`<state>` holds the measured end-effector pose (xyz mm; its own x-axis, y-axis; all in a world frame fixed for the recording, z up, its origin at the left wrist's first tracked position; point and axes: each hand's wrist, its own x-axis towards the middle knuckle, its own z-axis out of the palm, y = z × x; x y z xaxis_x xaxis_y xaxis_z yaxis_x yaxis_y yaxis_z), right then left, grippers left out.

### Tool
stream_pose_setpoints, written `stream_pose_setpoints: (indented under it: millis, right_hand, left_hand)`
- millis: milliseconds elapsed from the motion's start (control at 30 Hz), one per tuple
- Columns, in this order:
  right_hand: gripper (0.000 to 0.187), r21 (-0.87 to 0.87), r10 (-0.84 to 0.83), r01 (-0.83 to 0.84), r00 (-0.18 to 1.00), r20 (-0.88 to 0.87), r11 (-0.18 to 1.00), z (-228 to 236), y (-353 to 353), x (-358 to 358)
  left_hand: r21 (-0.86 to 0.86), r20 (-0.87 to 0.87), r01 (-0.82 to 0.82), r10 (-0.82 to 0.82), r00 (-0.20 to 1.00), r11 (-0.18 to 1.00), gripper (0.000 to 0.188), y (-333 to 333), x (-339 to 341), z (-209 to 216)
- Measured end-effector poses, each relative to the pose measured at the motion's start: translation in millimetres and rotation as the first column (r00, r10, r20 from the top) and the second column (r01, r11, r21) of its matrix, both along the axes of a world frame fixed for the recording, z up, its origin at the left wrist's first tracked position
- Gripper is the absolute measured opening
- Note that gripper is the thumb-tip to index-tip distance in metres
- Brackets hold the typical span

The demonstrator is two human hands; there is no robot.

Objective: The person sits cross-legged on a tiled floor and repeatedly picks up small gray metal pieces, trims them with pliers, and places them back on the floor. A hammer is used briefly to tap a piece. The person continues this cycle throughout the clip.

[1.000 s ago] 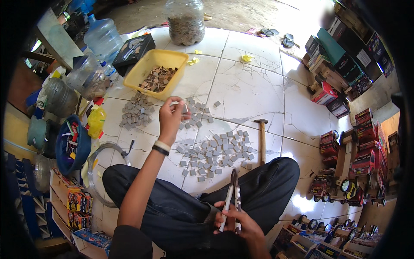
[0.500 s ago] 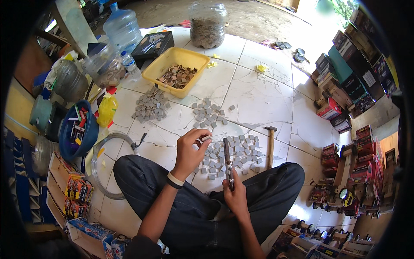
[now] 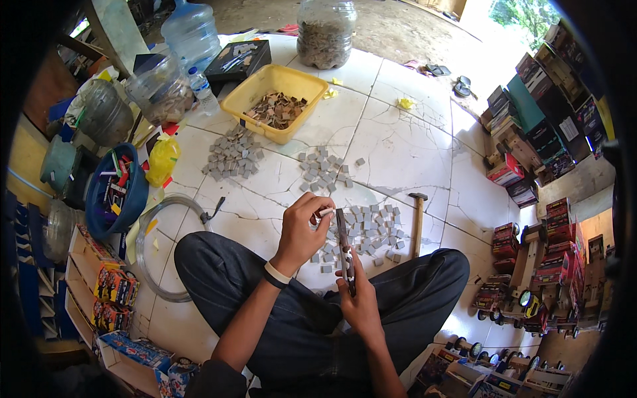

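My left hand is closed in a pinch on a small pale square piece. Wrapped round the lower part of a long, narrow, dark metal tool is my right hand; the tool's exact kind is hard to make out. It points away from me, its upper end close beside the piece, and I cannot tell whether they touch. Beneath both hands many small grey square pieces lie spread on the white tiles. Two more groups lie beyond, one looser pile and one denser heap to its left.
A hammer lies right of the pieces. Farther off stands a yellow basin holding brownish chips. Left are a coil of clear tubing and a blue tub. Toy trucks and stacked boxes line the right.
My left hand has shifted slightly right, bringing the piece closer to the tool. The tool's upper end has moved a little left and up. The view has tilted slightly.
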<state>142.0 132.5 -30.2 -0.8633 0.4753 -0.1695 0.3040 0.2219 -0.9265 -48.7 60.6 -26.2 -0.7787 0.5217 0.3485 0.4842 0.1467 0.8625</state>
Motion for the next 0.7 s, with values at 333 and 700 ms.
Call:
stream_pose_setpoints:
  millis: [333,700]
  right_hand:
    - [0.079,0.195,-0.01,0.016,0.999,-0.034,0.981,2,8,2]
    - [0.091,0.493,0.09,-0.074,0.996,-0.009,0.867,-4,51,10]
  left_hand:
    - [0.137,0.459,0.117,-0.167,0.873,0.984,0.018,-5,-5,-9]
    - [0.3,0.579,0.233,-0.371,0.726,0.925,0.025,-21,-7,7]
